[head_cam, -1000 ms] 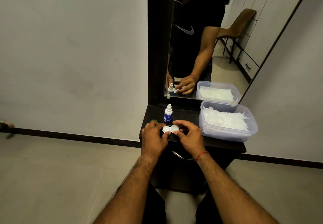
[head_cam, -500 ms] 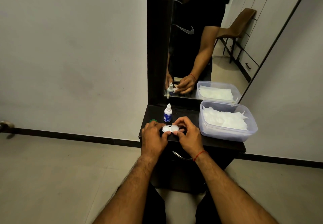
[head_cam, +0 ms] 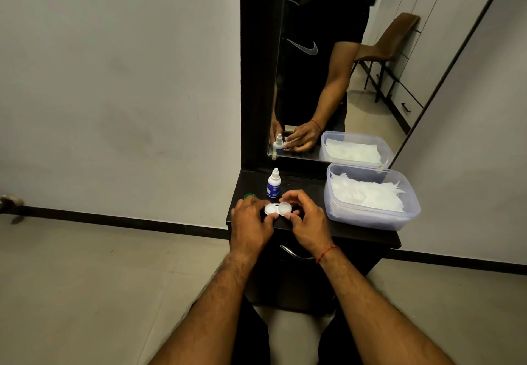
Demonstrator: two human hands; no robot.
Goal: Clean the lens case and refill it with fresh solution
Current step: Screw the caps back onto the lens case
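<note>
Two ends of the lens case (head_cam: 278, 208): I am pinching one with my left hand (head_cam: 251, 219), one with my right hand (head_cam: 306, 222), bottle (head_cam: 274, 183) standing just beyond.

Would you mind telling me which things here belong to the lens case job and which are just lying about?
For the job: lens case, held by the left hand and right hand; solution bottle; green cap, likely the case's; tub of tissues, probably for wiping.
Just about: mirror; chair seen in it; drawer handle.
</note>
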